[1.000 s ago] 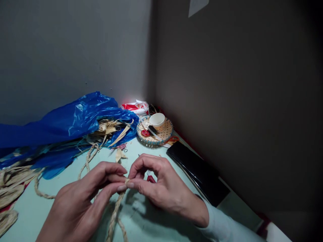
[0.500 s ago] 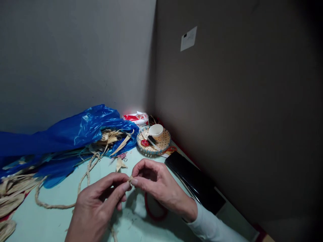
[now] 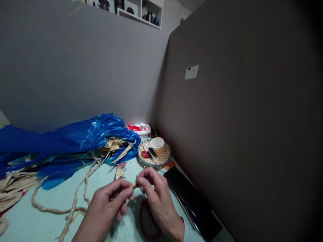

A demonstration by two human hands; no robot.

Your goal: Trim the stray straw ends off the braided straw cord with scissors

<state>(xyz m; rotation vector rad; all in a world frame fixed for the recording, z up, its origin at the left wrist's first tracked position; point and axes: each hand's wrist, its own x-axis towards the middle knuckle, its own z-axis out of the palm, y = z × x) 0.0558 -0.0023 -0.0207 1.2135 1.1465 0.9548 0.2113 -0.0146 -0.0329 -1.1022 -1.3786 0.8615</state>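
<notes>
My left hand (image 3: 104, 206) is closed, with a short piece of pale twisted fibre cord (image 3: 133, 186) pinched between thumb and forefinger. Just right of it, my right hand (image 3: 158, 196) has its thumb and forefinger closed at the cord's other end. Beneath my right hand lies a pair of scissors with a red handle (image 3: 141, 220), mostly covered. A long braided rope of the same fibre (image 3: 57, 211) loops over the pale green tabletop (image 3: 40, 230) to the left. Beyond my hands is a small scrap of dry husk (image 3: 119, 172).
A blue plastic bag (image 3: 75, 137) with dry husks stretches along the back left. Near the corner, a woven tray (image 3: 165, 154) holds a white cup (image 3: 157, 144) and a red round tin (image 3: 144, 154). A black flat case (image 3: 191, 201) lies along the right wall (image 3: 227, 117).
The view has tilted up, so shelves now show at the top. My right thumb and forefinger have shifted slightly along the cord, and more of the rope is visible.
</notes>
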